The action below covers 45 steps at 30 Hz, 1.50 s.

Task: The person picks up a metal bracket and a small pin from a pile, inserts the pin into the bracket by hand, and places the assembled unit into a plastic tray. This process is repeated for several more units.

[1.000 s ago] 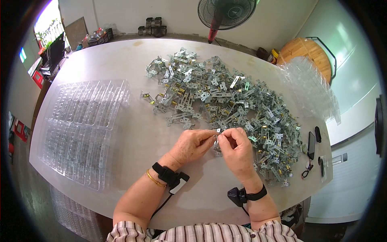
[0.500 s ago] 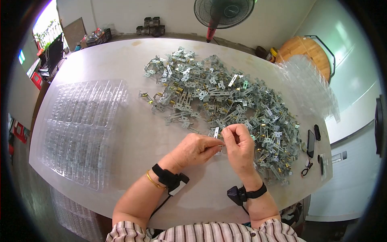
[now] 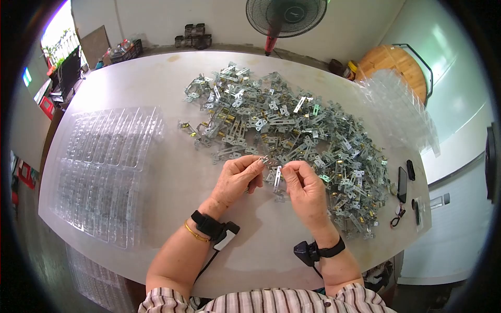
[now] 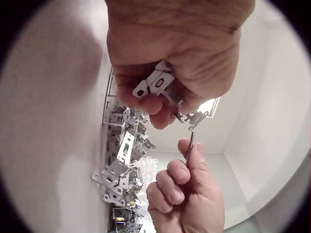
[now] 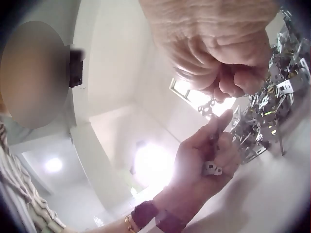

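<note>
Over the pale tabletop [image 3: 182, 180], pinching a metal bracket [image 3: 269, 161] jutting beyond the left fingers [image 3: 243, 161]. Gripping 1 slim strip [image 3: 277, 176] between the right fingers [image 3: 302, 169].

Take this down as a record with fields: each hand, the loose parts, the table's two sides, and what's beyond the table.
Left hand: pinches a metal piece at its fingertips; more metal shows under the palm
Right hand: pinches a narrow metal strip
Loose parts: a spread pile of metal brackets on the pale table
Left side: clear plastic trays
Right side: clear plastic pieces and a dark phone-like item
Beyond table: a fan
</note>
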Each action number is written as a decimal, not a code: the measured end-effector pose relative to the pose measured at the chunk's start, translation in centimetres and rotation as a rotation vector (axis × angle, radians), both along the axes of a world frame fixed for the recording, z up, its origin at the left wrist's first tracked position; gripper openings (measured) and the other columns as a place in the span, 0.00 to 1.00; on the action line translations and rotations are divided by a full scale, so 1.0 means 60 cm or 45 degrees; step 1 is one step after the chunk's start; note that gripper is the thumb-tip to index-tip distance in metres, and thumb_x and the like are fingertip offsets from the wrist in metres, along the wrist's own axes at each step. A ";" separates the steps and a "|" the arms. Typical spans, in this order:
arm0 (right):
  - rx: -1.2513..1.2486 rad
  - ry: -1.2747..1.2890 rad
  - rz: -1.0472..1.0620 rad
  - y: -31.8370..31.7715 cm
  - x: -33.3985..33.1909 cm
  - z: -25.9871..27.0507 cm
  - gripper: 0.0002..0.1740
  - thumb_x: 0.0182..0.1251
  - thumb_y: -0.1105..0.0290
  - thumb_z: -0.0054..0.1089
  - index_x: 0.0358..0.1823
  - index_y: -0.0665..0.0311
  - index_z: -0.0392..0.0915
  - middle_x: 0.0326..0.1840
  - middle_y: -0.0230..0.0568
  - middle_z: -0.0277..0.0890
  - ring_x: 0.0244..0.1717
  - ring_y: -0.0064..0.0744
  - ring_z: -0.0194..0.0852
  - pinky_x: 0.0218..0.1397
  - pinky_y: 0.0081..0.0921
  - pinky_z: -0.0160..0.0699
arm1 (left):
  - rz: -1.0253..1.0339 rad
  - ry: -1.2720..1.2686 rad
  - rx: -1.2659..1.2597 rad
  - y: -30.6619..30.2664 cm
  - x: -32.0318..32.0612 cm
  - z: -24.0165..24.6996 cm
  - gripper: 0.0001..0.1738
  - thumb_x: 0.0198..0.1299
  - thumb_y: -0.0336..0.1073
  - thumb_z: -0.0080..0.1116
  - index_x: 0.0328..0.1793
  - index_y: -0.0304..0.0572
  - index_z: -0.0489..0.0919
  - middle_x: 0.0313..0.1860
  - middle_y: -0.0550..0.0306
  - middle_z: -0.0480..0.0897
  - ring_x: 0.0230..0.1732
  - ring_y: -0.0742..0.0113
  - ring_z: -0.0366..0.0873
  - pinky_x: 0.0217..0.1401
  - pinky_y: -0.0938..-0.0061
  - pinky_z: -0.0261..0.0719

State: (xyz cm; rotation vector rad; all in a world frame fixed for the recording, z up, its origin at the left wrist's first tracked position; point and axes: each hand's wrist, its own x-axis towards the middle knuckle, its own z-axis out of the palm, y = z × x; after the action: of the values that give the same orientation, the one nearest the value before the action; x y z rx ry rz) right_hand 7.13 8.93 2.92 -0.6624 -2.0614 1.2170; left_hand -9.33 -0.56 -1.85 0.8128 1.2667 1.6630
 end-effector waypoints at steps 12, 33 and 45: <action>-0.012 -0.070 -0.036 -0.009 -0.001 0.005 0.08 0.79 0.67 0.57 0.43 0.66 0.77 0.22 0.24 0.67 0.24 0.14 0.61 0.26 0.19 0.63 | 0.023 0.046 -0.012 0.002 0.005 -0.002 0.19 0.75 0.47 0.57 0.56 0.38 0.84 0.25 0.65 0.80 0.22 0.82 0.71 0.24 0.84 0.68; 0.028 -0.132 -0.053 -0.002 -0.001 -0.007 0.09 0.80 0.66 0.55 0.44 0.66 0.76 0.25 0.32 0.73 0.23 0.19 0.67 0.27 0.23 0.69 | 0.215 0.609 0.163 0.003 0.027 0.006 0.11 0.69 0.34 0.62 0.53 0.38 0.83 0.23 0.64 0.76 0.25 0.80 0.69 0.28 0.79 0.69; -0.590 -0.008 0.156 0.011 0.004 -0.003 0.11 0.84 0.68 0.42 0.56 0.63 0.72 0.32 0.31 0.72 0.25 0.17 0.68 0.28 0.18 0.73 | 0.119 0.440 0.142 -0.004 0.024 0.011 0.09 0.74 0.35 0.53 0.51 0.38 0.71 0.29 0.64 0.75 0.29 0.79 0.71 0.32 0.81 0.71</action>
State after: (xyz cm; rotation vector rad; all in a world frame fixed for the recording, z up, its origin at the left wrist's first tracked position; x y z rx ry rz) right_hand 7.38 9.62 2.73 -0.7532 -1.8559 1.7917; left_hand -7.88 -0.81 -1.18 1.1630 1.4735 1.7296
